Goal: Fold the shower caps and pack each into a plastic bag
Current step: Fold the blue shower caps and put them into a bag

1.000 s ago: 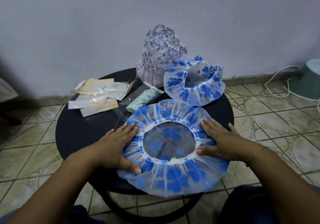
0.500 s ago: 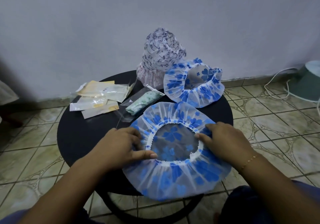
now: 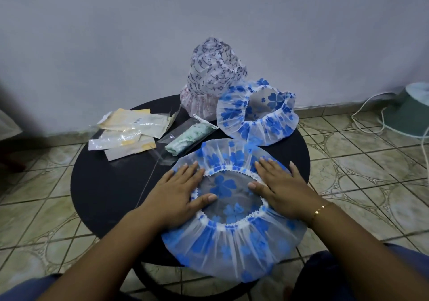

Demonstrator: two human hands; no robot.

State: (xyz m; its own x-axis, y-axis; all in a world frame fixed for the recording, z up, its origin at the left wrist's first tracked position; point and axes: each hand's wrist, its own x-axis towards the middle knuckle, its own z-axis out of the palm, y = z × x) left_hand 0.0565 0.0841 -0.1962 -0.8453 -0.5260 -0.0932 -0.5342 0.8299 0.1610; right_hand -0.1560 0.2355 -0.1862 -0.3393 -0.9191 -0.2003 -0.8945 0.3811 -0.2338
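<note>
The shower cap (image 3: 232, 207) lay flat at the near edge of the round black table (image 3: 111, 184), overhanging it. The left hand (image 3: 176, 196) and right hand (image 3: 283, 189) pressed it with straight, spread fingers, gripping nothing. It looked thin, light, slippery; best pinched at the elastic ring. Tiled floor (image 3: 348, 173) and a plain wall (image 3: 209, 21) surrounded it.

Round black table (image 3: 109, 184) on a tiled floor (image 3: 34, 189). At its near edge lies a blue-flowered shower cap (image 3: 232, 242), overhanging the rim; a second blue cap (image 3: 255, 119) and a grey-patterned cap (image 3: 213, 77) sit at the far edge. Toward the far-left edge lie yellowish packets (image 3: 130, 131) and a bagged green cap (image 3: 188, 139).
</note>
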